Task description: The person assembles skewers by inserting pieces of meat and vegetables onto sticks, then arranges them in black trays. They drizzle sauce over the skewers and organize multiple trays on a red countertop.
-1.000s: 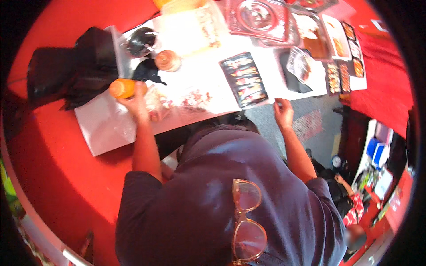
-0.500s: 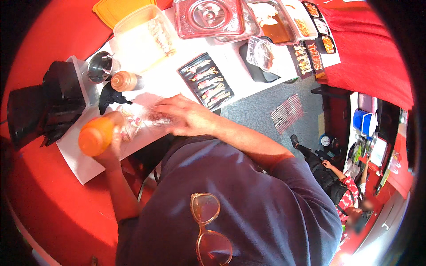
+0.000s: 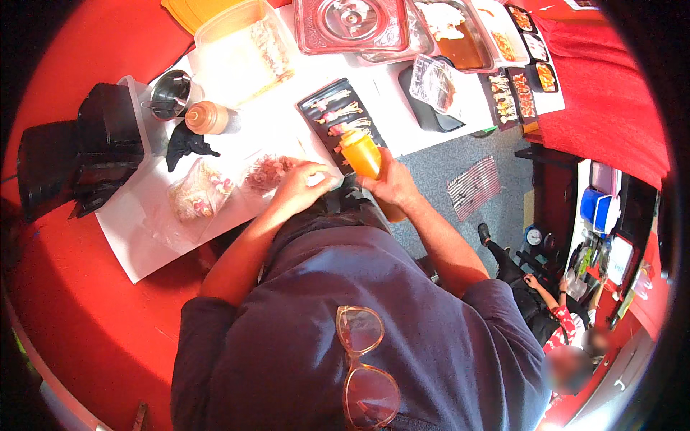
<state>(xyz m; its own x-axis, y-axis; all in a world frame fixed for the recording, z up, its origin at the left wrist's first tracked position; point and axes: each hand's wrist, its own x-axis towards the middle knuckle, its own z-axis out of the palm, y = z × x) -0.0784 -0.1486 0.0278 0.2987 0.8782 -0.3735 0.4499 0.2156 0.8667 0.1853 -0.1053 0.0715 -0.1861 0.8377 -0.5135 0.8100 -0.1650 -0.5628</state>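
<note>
My right hand (image 3: 395, 181) grips a yellow-orange squeeze bottle (image 3: 361, 152), tilted so that its top end lies over a black tray (image 3: 310, 106). Several pale, stick-like food pieces (image 3: 343, 115) with pinkish bits lie across that tray. My left hand (image 3: 305, 188) hovers just beside the tray's near corner, its fingers curled into a pinch; whatever they hold, if anything, is too small to make out. Left of this hand, a clear plastic bag of reddish food (image 3: 267, 174) lies on the white table (image 3: 136, 244). A second bag with pale and pink contents (image 3: 201, 192) sits farther left.
A brown squeeze bottle (image 3: 206, 117), a metal pot (image 3: 171, 95) and a black cloth (image 3: 188, 146) stand at the left. Black containers (image 3: 108, 122) are stacked beyond them. Food tubs and a glass-lidded dish (image 3: 352, 25) line the back. A person (image 3: 550, 309) is at the far right.
The squeeze bottle has passed from my left hand, at the far left, to my right hand over the tray. My left hand has moved right, beside the tray.
</note>
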